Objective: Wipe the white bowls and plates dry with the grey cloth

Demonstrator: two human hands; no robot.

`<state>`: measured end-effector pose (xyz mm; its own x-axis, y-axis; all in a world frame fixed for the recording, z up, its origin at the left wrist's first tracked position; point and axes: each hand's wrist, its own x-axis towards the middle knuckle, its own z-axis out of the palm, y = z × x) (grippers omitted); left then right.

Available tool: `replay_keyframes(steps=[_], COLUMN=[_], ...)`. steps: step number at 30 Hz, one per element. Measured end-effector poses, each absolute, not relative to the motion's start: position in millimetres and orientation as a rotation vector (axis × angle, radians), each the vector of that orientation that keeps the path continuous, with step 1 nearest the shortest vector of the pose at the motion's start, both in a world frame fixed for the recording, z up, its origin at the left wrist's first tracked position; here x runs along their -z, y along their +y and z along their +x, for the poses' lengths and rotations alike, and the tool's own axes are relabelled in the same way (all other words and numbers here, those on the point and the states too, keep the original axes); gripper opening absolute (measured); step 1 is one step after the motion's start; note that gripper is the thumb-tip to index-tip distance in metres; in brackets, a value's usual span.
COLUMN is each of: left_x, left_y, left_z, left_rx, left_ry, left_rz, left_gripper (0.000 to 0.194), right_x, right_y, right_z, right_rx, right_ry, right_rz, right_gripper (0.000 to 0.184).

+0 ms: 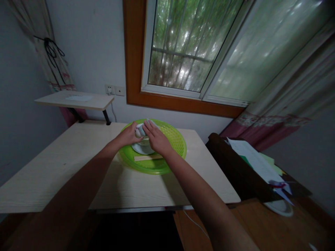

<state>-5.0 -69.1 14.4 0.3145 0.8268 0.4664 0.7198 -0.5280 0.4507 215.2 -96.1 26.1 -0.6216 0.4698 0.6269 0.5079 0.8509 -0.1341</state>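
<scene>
Over a round green plastic basket, my left hand is closed on the side of a small white bowl, tilted so that its side shows. My right hand presses a pale cloth against the bowl from the right, its fingers closed over the cloth. Below them a white dish lies in the basket, with what looks like another bowl on it, partly hidden by my hands. Light wooden chopsticks rest near the basket's front, their right ends behind my right wrist.
The basket stands on a pale wooden table beneath a window. A small raised shelf with a paper on it is at the back left. Right of the table, papers lie on a dark brown piece of furniture.
</scene>
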Motion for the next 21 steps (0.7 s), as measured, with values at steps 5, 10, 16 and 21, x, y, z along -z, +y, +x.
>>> replay_keyframes(steps=[5,10,16,21], left_x=[-16.1,-18.8,-22.2,-21.8], left_y=[-69.6,-70.8,-73.8,-73.9], left_z=[-4.8,-4.7,-5.3,-6.6], left_rx=[-1.025,-1.046,-1.095,-1.092], left_ry=[1.446,1.475,1.501,1.478], left_rz=[2.377,2.33,2.242,2.219], left_gripper=[0.052,0.056,0.058,0.061], right_x=[-26.0,-13.5,-6.2,-12.1], right_y=[-94.9,-81.3,-76.5,-79.0], right_z=[215.7,224.5,227.9,226.5], right_rx=[0.044,-0.135,-0.341,-0.438], right_ry=[-2.301,-2.104,-2.068,-1.998], right_rz=[-0.725,-0.936,-1.092,-0.933], right_gripper=[0.064,0.068,0.067,0.081])
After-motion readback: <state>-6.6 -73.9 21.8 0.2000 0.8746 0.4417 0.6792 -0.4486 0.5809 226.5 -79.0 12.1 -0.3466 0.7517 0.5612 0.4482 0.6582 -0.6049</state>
